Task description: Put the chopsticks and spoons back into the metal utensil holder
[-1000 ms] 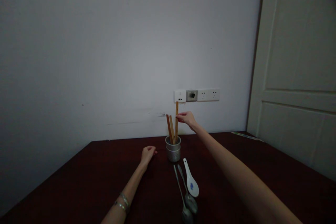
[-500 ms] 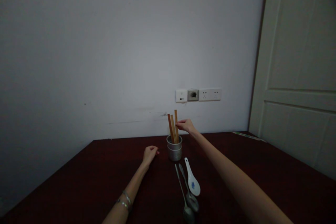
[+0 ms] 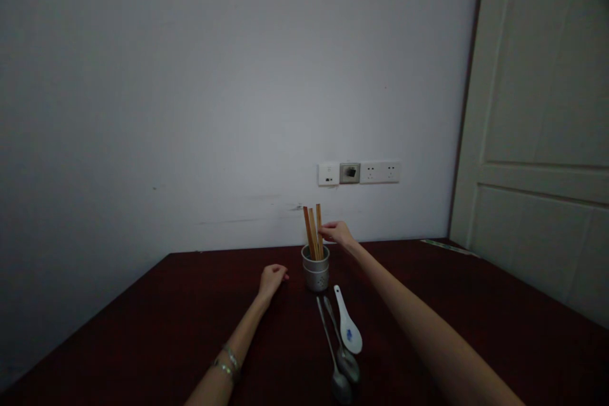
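My right hand (image 3: 337, 232) pinches a light wooden chopstick (image 3: 318, 214) near its upper part; whether a second one is in the pinch I cannot tell. Its lower end is down in a grey metal utensil holder (image 3: 316, 271) with small holes in its side. More chopsticks (image 3: 308, 223) lean to the left in the same holder. My left hand (image 3: 273, 279) rests on the table left of the holder, fingers curled in, with nothing visible in them. In front of the holder lie a white soup spoon (image 3: 349, 325) with a blue mark and two metal spoons (image 3: 340, 387), (image 3: 347, 361).
Everything stands on a dark red table (image 3: 157, 330) against a pale wall. Wall sockets (image 3: 380, 171) sit behind and right of the holder. A thin strip (image 3: 450, 247) lies at the back right edge, near a white door (image 3: 537, 216).
My right hand has moved slightly down, and the chopstick in it stands a little lower in the holder. My left hand has stayed in place.
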A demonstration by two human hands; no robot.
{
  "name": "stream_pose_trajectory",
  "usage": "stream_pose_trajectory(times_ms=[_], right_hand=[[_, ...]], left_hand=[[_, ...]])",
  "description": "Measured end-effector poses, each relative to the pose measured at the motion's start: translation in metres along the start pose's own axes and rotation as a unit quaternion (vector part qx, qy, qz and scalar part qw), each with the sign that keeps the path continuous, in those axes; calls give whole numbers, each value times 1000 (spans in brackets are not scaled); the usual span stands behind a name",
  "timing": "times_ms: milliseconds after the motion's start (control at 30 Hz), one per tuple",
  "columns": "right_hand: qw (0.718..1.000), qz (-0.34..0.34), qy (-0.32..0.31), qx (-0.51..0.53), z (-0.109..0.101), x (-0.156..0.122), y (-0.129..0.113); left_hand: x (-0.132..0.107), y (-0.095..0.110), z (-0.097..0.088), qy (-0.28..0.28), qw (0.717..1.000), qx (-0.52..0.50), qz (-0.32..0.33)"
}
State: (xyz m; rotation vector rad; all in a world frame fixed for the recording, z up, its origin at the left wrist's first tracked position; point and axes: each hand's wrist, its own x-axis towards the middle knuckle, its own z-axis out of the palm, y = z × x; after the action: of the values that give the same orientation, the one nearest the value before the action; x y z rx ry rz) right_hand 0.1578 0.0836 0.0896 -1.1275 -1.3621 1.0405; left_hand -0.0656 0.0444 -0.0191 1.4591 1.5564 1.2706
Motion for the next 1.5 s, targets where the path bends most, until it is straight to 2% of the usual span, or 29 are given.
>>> stream_pose_trajectory(times_ms=[533, 1000, 1500], right_hand=[[1000, 3, -12, 2, -3, -5, 2], [1000, 1, -12, 8, 1, -3, 7], [1000, 8, -7, 18, -2, -8, 4]], left_hand=[[-3, 3, 0, -5, 1000, -1, 0], [5, -9, 2, 4, 1000, 26, 10], [2, -5, 1, 2, 1000, 12, 5]])
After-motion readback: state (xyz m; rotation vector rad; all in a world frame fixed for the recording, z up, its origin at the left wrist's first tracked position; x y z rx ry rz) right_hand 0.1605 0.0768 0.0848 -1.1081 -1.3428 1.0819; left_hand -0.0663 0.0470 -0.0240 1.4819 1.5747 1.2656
